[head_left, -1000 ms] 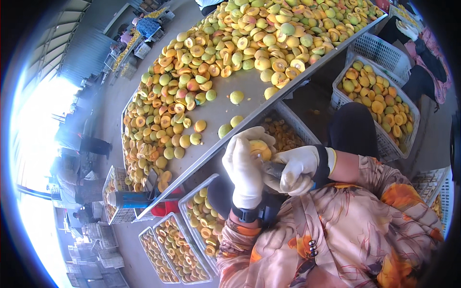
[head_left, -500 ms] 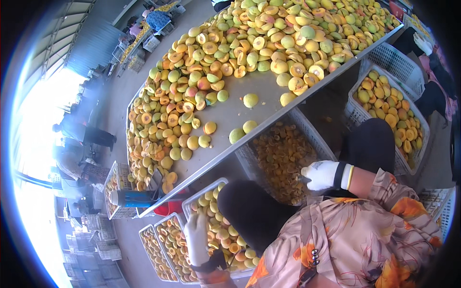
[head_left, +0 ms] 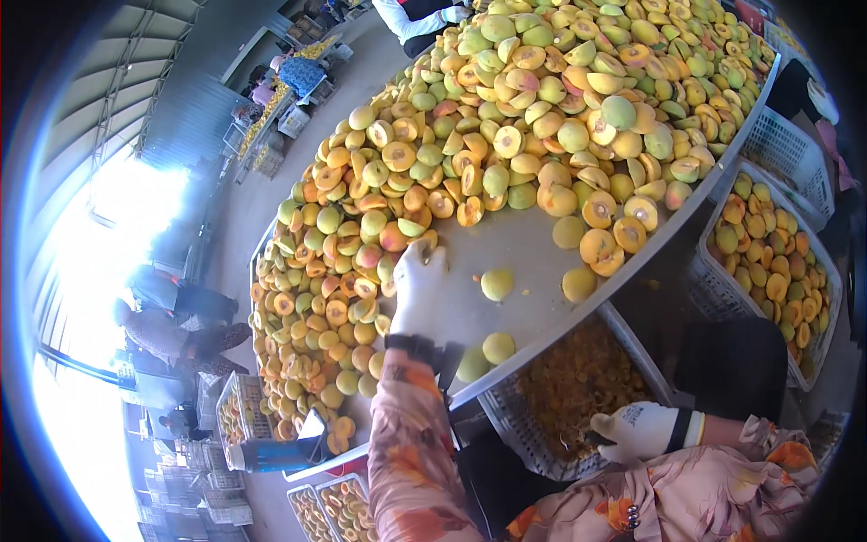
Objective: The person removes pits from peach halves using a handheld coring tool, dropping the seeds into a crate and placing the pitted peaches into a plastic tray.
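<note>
A large heap of halved yellow peaches [head_left: 506, 140] covers much of the metal table [head_left: 461, 307]. My left hand [head_left: 420, 287], in a white glove, reaches over the table to the heap's near edge. Its fingers are curled on a peach half [head_left: 426, 242], which they partly hide. My right hand [head_left: 639, 430], also gloved in white, is low by my lap, beside a crate [head_left: 637, 348] of brown-orange scraps [head_left: 578, 384]. Its fingers are bent round a small dark thing, too hidden to name.
Loose peaches [head_left: 497, 284] lie near the table's raised edge. A crate of peach halves [head_left: 768, 262] stands at right, more crates [head_left: 348, 506] at lower left. A blue bottle [head_left: 271, 455] is by the table's left corner. A co-worker's gloved hand [head_left: 456, 14] shows at the far side.
My left hand has risen from above the lower-left crate to the peach heap on the table. My right hand stays near the scrap crate. The whole view has shifted.
</note>
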Motion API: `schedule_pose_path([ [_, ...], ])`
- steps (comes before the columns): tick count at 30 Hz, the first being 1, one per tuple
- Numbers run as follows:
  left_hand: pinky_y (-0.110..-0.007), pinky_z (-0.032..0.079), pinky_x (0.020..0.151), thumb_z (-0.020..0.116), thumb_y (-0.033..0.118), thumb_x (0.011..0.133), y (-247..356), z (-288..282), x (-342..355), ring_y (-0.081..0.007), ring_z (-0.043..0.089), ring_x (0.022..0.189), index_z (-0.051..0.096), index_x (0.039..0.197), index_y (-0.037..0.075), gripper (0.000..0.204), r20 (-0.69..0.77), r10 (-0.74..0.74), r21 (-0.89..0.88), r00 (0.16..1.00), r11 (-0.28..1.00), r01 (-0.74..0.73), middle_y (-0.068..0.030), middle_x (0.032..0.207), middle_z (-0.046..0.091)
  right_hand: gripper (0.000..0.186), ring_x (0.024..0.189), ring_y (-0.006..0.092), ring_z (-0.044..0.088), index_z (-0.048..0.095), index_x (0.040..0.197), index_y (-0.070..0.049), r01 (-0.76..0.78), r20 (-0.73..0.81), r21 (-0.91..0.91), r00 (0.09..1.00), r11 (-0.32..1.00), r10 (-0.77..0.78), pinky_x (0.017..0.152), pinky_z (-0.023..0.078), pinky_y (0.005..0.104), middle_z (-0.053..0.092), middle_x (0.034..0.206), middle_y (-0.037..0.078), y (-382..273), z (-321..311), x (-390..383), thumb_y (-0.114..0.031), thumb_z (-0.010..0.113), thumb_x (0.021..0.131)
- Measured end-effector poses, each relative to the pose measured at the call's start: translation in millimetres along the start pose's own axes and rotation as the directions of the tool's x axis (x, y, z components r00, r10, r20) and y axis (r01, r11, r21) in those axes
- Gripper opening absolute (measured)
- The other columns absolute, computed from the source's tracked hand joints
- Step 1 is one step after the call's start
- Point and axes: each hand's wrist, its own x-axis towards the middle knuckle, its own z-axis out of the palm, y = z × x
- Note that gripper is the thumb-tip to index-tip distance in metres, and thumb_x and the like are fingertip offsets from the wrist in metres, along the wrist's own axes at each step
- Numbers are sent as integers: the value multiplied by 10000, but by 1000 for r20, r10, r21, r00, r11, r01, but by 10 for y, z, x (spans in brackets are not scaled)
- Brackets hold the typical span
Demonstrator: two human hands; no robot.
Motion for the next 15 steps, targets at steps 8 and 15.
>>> schedule_pose_path([
  [8,-449,516,908,740,386,847,-23,1105,851,-410,671,1052,574,1271,-108,671,-51,-57,156,997,986,65,-280,1090,699,376,744,429,655,583,939,-52,-122,14,50,993,991,121,668,501,495,654,762,210,158,-299,122,-421,528,989],
  [15,-306,535,695,808,189,786,-65,599,411,-154,646,735,694,1041,-57,372,-55,-138,-71,989,988,134,-111,864,718,353,774,461,657,551,1027,-20,-38,43,-10,998,999,39,687,500,518,658,784,264,-14,-296,99,-357,598,932],
])
